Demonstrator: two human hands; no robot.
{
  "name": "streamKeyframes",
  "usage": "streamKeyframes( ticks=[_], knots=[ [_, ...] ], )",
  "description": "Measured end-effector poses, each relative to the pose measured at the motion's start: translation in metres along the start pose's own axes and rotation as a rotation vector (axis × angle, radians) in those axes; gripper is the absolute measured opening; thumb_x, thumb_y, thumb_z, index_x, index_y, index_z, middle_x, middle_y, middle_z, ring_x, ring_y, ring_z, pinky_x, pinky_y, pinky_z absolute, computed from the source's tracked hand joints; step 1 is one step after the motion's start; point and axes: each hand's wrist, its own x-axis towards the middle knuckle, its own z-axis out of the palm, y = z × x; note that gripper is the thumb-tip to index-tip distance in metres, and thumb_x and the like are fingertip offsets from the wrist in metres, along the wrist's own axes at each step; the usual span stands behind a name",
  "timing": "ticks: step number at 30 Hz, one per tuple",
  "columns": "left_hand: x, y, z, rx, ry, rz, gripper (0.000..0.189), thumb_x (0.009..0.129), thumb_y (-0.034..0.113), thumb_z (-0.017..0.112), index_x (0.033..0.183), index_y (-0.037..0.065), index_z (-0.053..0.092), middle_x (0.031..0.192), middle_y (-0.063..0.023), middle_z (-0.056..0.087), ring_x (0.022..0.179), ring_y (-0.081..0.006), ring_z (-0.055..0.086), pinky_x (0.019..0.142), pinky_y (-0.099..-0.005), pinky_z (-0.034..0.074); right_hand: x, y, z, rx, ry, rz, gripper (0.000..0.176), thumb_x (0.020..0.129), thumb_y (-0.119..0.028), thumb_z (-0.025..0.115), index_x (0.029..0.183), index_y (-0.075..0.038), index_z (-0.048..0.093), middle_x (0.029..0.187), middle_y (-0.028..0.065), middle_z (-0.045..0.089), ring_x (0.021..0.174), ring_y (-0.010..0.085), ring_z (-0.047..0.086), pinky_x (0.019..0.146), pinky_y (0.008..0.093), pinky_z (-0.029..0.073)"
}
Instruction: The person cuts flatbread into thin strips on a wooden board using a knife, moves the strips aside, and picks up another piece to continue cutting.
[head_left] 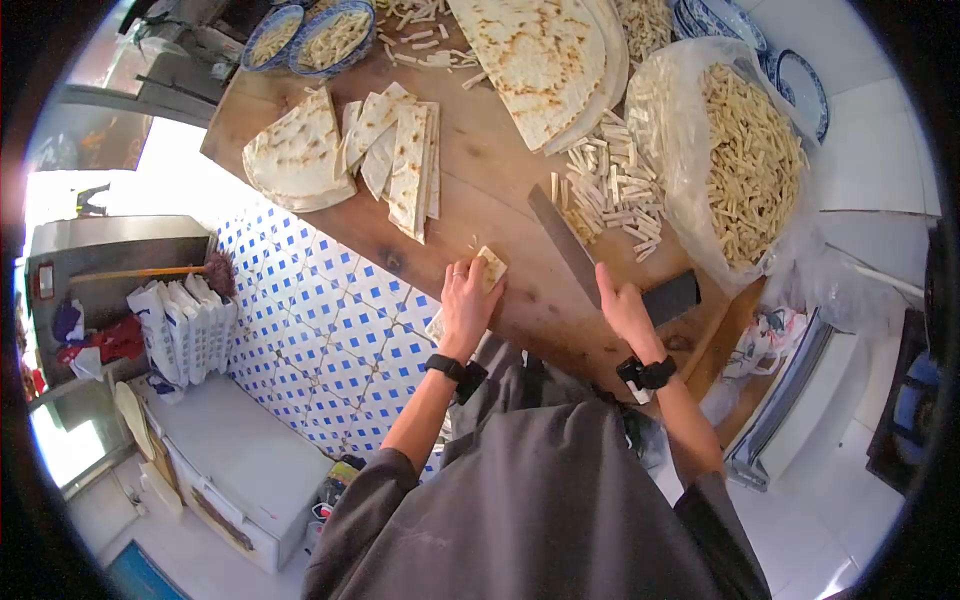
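**Inspector A:** Head view, the only one we have. We record the left hand (pixel 466 300) closed over a small flatbread stack (pixel 491 268) at the near edge of the wooden bench (pixel 480 195). The fingers lie on top and the thumb is at the side. We judge that this hold pins the layers flat so they do not slide apart.

**Inspector B:** Agreed. The right hand (pixel 622 305) has its grip wrapped tight round the knife (pixel 563 240). Its long blade points away from the body, just right of the stack and not touching it. We take that angle to keep the edge off the left fingers. A dark slab (pixel 672 297) sits just beside the right hand, and we cannot tell whether it belongs to the knife.

**Inspector A:** Surroundings. By the blade's far end we note a loose heap of cut strips (pixel 610 190). Right of it is an open plastic bag (pixel 655 110) full of the same strips. Both sit on the knife side, within short reach, we judge.

**Inspector B:** Farther off on the left are folded flatbread wedges (pixel 298 155) and long cut bands (pixel 408 155). A whole round flatbread (pixel 545 60) lies at the far side. Two blue-rimmed bowls (pixel 320 38) hold strips, and stacked plates (pixel 800 85) stand far right.

**Inspector A:** Obstructions?

**Inspector B:** We see only wood grain between stack and blade. The strip heap crowds the blade's far end, but we cannot tell whether it touches. Black bands (pixel 447 366) sit on both wrists. Blue-and-white tiling (pixel 330 330) shows below the bench edge.
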Motion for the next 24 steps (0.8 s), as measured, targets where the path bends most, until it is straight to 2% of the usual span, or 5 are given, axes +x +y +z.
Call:
streamKeyframes(
  ticks=[3, 7, 9, 13, 24],
  knots=[
    [0.013, 0.002, 0.005, -0.003, -0.002, 0.024, 0.041, 0.075, 0.023, 0.075, 0.107, 0.002, 0.059, 0.103, -0.0169, 0.06, 0.098, -0.0357, 0.055, 0.085, -0.0434, 0.047, 0.0, 0.004, 0.011, -0.144, 0.035, 0.013, 0.088, 0.091, -0.067, 0.036, 0.071, 0.015, 0.061, 0.073, 0.0381, 0.058, 0.078, 0.0526, 0.061, 0.069, 0.052, 0.049],
    [0.022, 0.017, 0.014, -0.005, -0.021, 0.039, 0.041, 0.075, 0.022, 0.074, 0.108, 0.004, 0.059, 0.103, -0.0165, 0.06, 0.1, -0.0361, 0.055, 0.086, -0.0434, 0.047, -0.009, -0.004, 0.022, -0.036, -0.065, 0.043, 0.087, 0.092, -0.066, 0.034, 0.07, 0.013, 0.062, 0.071, 0.0365, 0.058, 0.076, 0.0519, 0.061, 0.067, 0.0525, 0.049],
    [0.021, 0.026, 0.019, 0.008, -0.017, 0.049, 0.041, 0.075, 0.02, 0.074, 0.109, 0.004, 0.059, 0.105, -0.0165, 0.06, 0.101, -0.0362, 0.055, 0.086, -0.0436, 0.047, -0.009, -0.007, 0.032, -0.229, -0.011, 0.018, 0.085, 0.093, -0.065, 0.033, 0.069, 0.011, 0.064, 0.068, 0.0352, 0.058, 0.073, 0.0509, 0.062, 0.066, 0.0534, 0.049],
    [0.013, 0.041, 0.021, 0.042, 0.011, 0.001, 0.042, 0.075, 0.014, 0.073, 0.112, 0.005, 0.056, 0.11, -0.0157, 0.059, 0.103, -0.036, 0.055, 0.086, -0.0438, 0.048, -0.021, -0.031, 0.028, -0.33, 0.019, -0.035, 0.086, 0.093, -0.065, 0.032, 0.071, 0.01, 0.066, 0.069, 0.0339, 0.06, 0.07, 0.049, 0.063, 0.063, 0.0535, 0.05],
    [0.014, 0.04, 0.02, -0.06, 0.013, -0.025, 0.04, 0.073, 0.01, 0.072, 0.109, 0.006, 0.055, 0.107, -0.0152, 0.058, 0.104, -0.0361, 0.053, 0.085, -0.043, 0.048, -0.025, -0.041, 0.024, -0.291, -0.015, -0.119, 0.086, 0.092, -0.066, 0.034, 0.069, 0.01, 0.065, 0.067, 0.0346, 0.058, 0.067, 0.0487, 0.062, 0.057, 0.0529, 0.048]
  ],
)
